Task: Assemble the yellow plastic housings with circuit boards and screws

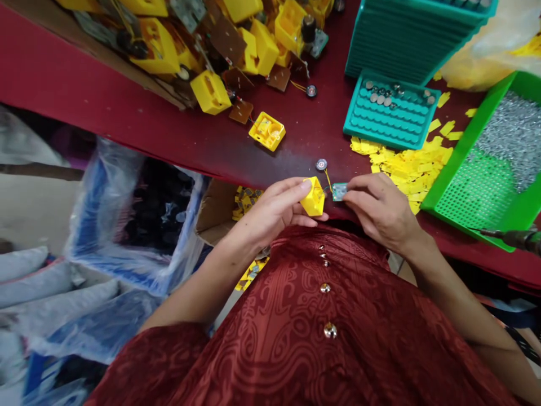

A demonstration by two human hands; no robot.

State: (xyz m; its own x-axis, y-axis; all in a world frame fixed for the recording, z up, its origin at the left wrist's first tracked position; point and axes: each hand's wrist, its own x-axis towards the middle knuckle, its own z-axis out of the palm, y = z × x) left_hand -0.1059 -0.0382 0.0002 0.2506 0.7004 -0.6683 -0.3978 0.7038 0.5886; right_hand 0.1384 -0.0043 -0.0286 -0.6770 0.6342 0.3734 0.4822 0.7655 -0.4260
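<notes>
My left hand point(283, 203) is closed around a small yellow plastic housing point(313, 197), its open side turned toward the right. Between the fingertips of my right hand point(376, 206) is a small green circuit board point(338, 192). Thin yellow wires run from the board to a small round speaker point(322, 164) that lies just above the housing, near the table edge. Farther up on the table rests another yellow housing point(267, 131), open side up, beside a brown board point(240, 111).
A heap of yellow housings point(210, 93) with boards lies at the upper left. A teal tray point(386, 113) holds button cells below a stack of teal trays point(414, 39). Yellow strips point(406, 169) lie near a green basket point(477, 192) of screws. A blue crate point(84, 225) stands below left.
</notes>
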